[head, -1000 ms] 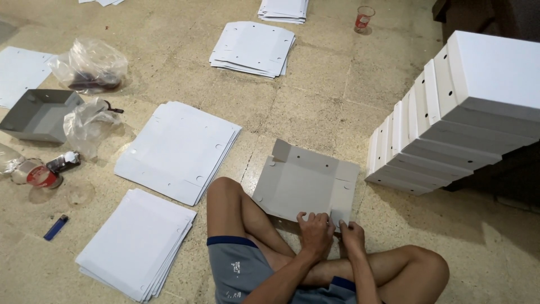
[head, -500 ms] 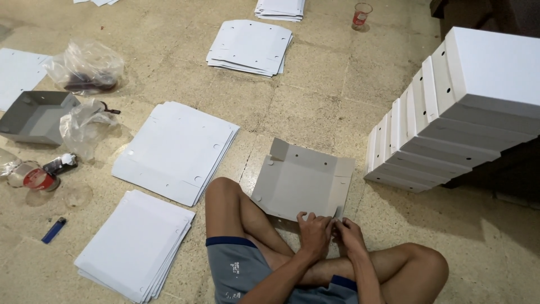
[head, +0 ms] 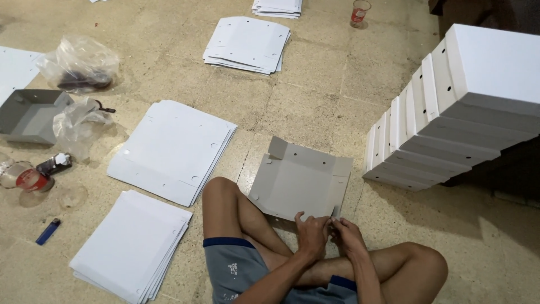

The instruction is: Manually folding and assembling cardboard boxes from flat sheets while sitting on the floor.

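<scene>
You're sitting cross-legged on the tiled floor point(head: 315, 84), both hands at the near edge of a half-folded grey cardboard blank point(head: 298, 183) that lies just past your knees. Your left hand point(head: 313, 232) is pinched on that near edge, fingers curled over it and thumb on top. Your right hand point(head: 347, 233) sits right beside it at the blank's near right corner, fingers closed on the flap there; fingertips of the two hands almost touch. The blank's far edge and its right side flap are bent upward, small holes along the folds. Left of your knee: one stack of flat white sheets point(head: 174, 149), and a second stack point(head: 132, 245) nearer you. A third stack point(head: 247, 44) lies farther out, well apart, and a fourth point(head: 277, 7) is at the top edge. Right of you: a leaning row of finished white boxes point(head: 450, 112), near the blank but not touching it. Far left: grey tray point(head: 28, 115), two crumpled clear plastic bags point(head: 79, 62), blue lighter point(head: 48, 231). A red-printed cup point(head: 359, 11) stands at the top.
</scene>
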